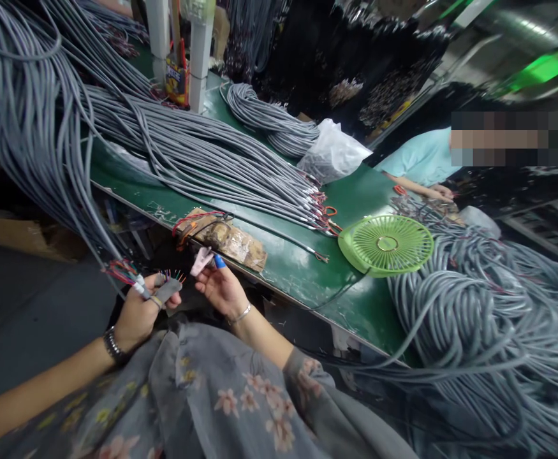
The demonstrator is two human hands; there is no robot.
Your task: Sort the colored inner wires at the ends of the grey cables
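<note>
Near the table's front edge, my left hand (139, 315) is closed on the end of a grey cable (101, 233), with coloured wires fanned out above its fingers and a grey wrap around the thumb. My right hand (224, 290) is just to its right, palm up, fingers curled beside a small pale pink piece (201, 261); a blue cover (219, 261) is on one fingertip. Whether the fingers grip the pink piece is hard to make out. Behind the right hand, a taped brown block (240, 245) with red and black wires sits on the table edge.
Grey cables (202, 146) run across the green table (355, 306) and hang off its left side. A green fan (388, 245) stands at the right, beside a large cable heap (489, 306). A person (419, 156) works beyond.
</note>
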